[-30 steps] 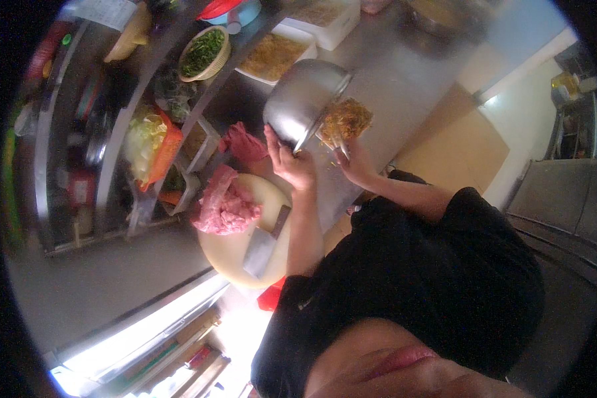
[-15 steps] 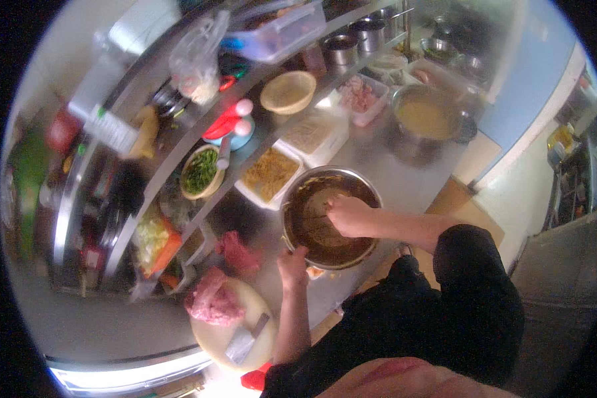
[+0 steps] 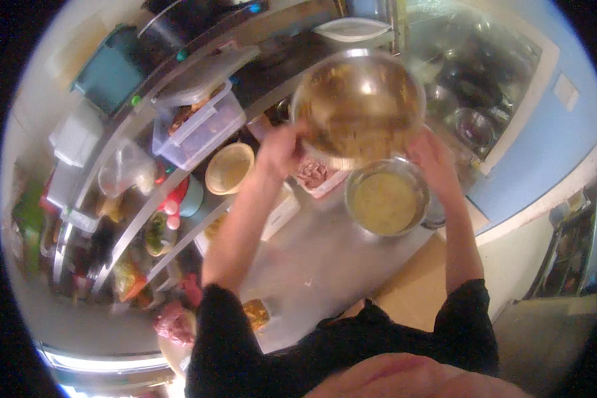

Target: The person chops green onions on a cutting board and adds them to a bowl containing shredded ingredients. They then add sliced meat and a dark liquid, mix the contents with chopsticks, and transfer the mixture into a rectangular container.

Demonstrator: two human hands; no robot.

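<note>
Both my hands hold a large steel mixing bowl point(image 3: 359, 96) up off the table. It tilts beside and partly above a metal pot point(image 3: 353, 212) of pale yellow liquid point(image 3: 384, 199). My left hand point(image 3: 285, 149) is closed on the bowl's left side, and my right hand point(image 3: 433, 156) on its right rim. Golden-brown tones and streaks show on the bowl's surface, which is blurred. Behind the pot and my left wrist sits a tub of pink sliced meat point(image 3: 315, 172).
To the left are a pale round bowl point(image 3: 230, 169), a clear plastic box point(image 3: 202, 132) and a bowl of greens point(image 3: 157, 235) by the shelf rails. Pink meat point(image 3: 174, 324) lies at lower left. A yellow-brown item point(image 3: 255, 314) is by my left sleeve on the steel table point(image 3: 311, 285).
The mixing bowl has been lifted from the table and carried forward and right towards the pot. My right hand has come out of its inside to the rim. The view has shifted too.
</note>
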